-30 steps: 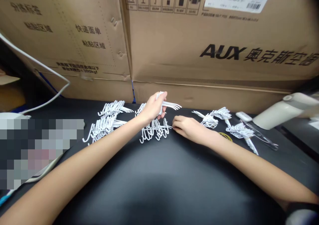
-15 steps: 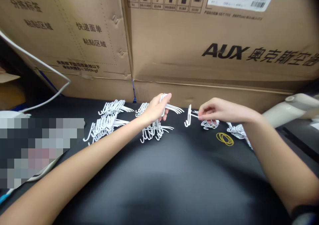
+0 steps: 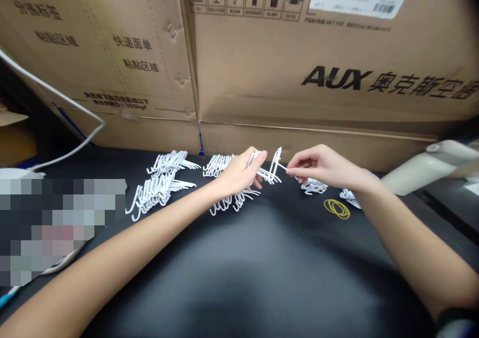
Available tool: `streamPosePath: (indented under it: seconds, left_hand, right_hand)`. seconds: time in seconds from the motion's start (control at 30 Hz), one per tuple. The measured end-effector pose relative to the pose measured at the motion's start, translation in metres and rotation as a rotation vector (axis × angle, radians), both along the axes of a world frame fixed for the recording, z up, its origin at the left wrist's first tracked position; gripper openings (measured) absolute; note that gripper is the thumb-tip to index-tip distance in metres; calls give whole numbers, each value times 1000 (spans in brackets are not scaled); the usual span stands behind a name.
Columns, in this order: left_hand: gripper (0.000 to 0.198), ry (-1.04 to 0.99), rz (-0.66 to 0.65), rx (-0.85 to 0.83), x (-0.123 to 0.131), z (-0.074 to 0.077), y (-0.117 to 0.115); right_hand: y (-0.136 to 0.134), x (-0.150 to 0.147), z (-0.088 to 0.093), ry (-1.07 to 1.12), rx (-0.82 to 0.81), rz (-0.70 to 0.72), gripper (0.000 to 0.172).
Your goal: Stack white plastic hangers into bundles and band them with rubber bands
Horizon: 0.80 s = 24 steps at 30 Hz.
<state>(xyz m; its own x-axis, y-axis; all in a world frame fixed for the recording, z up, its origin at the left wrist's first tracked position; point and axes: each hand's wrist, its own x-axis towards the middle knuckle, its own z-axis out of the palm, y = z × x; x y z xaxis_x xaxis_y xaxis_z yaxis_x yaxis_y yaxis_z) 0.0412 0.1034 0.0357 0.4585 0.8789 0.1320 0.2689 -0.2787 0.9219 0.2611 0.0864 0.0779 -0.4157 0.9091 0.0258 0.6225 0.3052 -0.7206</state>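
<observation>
White hook (image 3: 276,162), pinched in right hand (image 3: 318,164), has nearly joined left hand's (image 3: 240,174) clutched bunch (image 3: 266,174), left of yellow bands (image 3: 338,209).

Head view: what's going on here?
A person's left hand grips a bunch of thin white bent-wire hooks. The right hand pinches another white bent-wire hook by its stem, close to that bunch; whether they touch is unclear. White wire piles and thin yellow loops lie on the black tabletop.
</observation>
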Motion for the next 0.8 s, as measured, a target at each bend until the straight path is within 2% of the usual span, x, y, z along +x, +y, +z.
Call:
streamPosePath:
  seconds: [0.17, 0.33, 0.5, 0.67, 0.8]
  left_hand:
    - [35, -7, -4, -14, 1, -4, -1]
    - [31, -58, -32, -145, 5, -4, 1]
    - [27, -143, 4, -301, 8, 3, 1]
    - [32, -176, -9, -449, 8, 4, 0]
    - [32, -183, 8, -438, 7, 0, 3]
  right_hand:
    - [0, -9, -8, 17, 16, 60, 22]
    - [-3, -20, -16, 75, 14, 69, 20]
    - [-4, -24, -17, 140, 28, 24, 17]
    - [-3, -26, -18, 153, -10, 31, 23]
    - [-5, -29, -20, 152, -16, 49, 28]
